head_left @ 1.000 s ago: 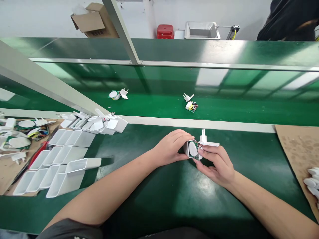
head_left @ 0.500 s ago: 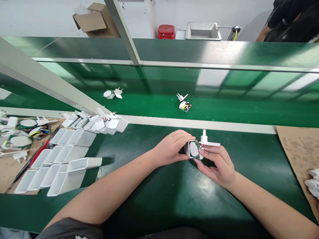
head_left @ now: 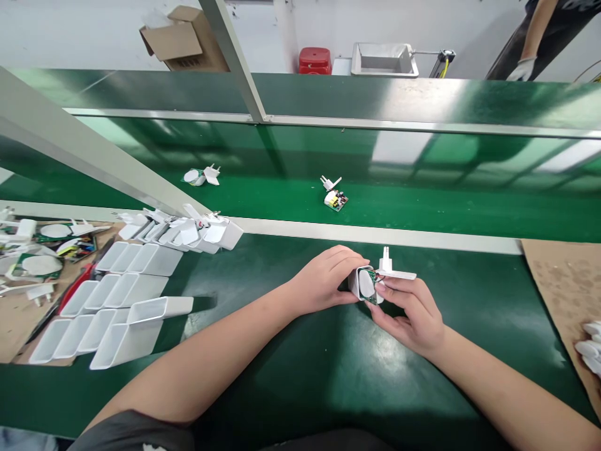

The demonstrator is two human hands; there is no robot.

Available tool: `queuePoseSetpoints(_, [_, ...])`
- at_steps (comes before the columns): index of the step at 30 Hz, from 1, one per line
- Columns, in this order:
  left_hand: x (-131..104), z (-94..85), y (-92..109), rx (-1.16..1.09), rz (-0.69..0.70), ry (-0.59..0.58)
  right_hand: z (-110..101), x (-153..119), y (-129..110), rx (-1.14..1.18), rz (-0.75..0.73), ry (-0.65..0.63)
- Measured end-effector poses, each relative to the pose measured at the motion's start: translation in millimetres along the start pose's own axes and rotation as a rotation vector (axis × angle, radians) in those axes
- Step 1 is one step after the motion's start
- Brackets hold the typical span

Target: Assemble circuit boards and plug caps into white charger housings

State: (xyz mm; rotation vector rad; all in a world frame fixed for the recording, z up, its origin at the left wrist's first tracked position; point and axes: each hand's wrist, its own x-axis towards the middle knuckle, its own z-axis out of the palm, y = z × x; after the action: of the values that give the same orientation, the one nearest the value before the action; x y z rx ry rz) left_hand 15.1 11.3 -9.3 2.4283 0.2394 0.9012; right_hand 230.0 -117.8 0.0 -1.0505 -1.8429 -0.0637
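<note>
My left hand [head_left: 331, 277] is closed around a white plastic housing [head_left: 355, 283], its open end turned to the right. At that opening, my right hand [head_left: 412, 312] pinches a green circuit board [head_left: 367, 285] with a white round pad on its face. The board sits at the mouth of the housing; how deep it reaches inside is hidden. A white plug piece [head_left: 389, 268] with two pins hangs together with the board and rests above my right fingers, pins pointing up.
White empty housings [head_left: 136, 285] stand in rows at left, beside several housings with plug pieces [head_left: 192, 232]. Loose boards lie on cardboard [head_left: 14, 332] far left. A green belt [head_left: 282, 203] carries two board assemblies. White parts [head_left: 590, 347] lie right; a gloved co-worker's hand [head_left: 522, 69] shows behind.
Both board assemblies on the belt have shifted left. Across the bench, the co-worker has moved, and a gloved hand now shows. My hands and the held parts stay almost still.
</note>
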Motion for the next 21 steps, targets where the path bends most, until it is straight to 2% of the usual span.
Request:
queuePoseSetpoints(14, [-1.2, 0.7, -0.6, 0.002, 0.008, -0.019, 0.3, -1.4, 0.8, 0.013, -0.003, -0.023])
queuePoseSetpoints(21, [-0.2, 0.8, 0.9, 0.028, 0.006, 0.007, 0.6, -0.6, 1.2, 0.046, -0.006, -0.037])
